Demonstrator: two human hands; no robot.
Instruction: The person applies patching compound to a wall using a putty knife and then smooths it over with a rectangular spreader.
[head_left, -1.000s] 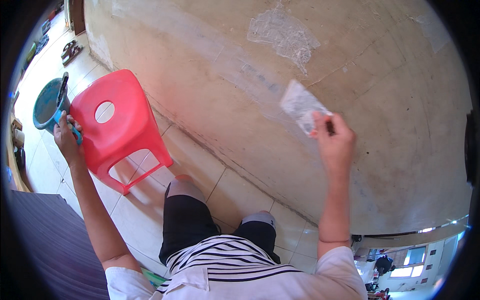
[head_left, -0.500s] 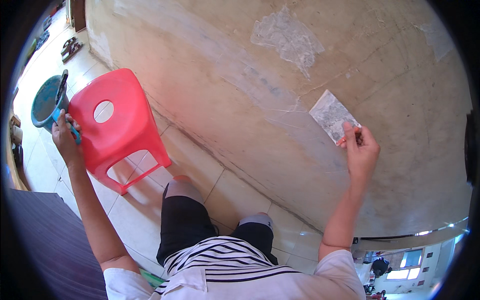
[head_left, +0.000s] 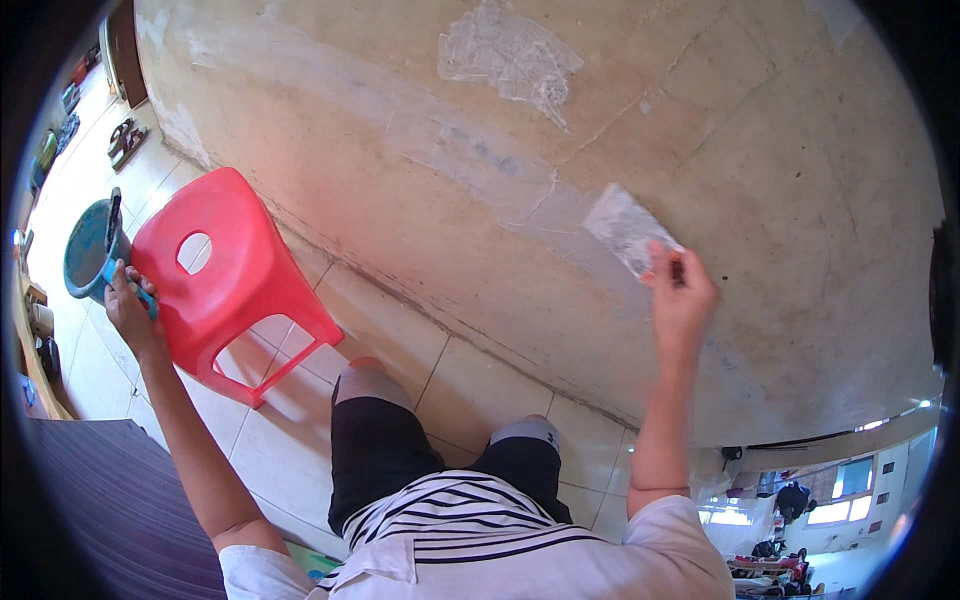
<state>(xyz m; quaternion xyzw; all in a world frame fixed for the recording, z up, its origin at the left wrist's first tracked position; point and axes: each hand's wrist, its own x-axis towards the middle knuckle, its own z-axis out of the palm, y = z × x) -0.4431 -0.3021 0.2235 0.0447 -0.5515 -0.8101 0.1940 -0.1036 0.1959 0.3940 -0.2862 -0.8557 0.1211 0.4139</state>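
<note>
My left hand is closed around the bright blue handle of a teal plastic dipper, held beside the stool. A dark, narrow tool stands in the dipper against its rim; its kind cannot be made out. My right hand grips a wide putty scraper by its reddish-orange end. Whitish-grey smears cover the flat blade, which is slightly blurred and lies over the tan wall; whether it touches the wall, I cannot tell. Near the blade runs a pale grey-white smeared band along the wall.
A red plastic stool with a round hole in its seat stands on the tiled floor at left. Higher on the wall is a rough white patch. Sandals lie far left, and a dark ridged surface fills the lower left.
The view has shifted, so the wall patches sit further left and higher. My right hand and the scraper appear further left in the picture. My left hand still holds the dipper.
</note>
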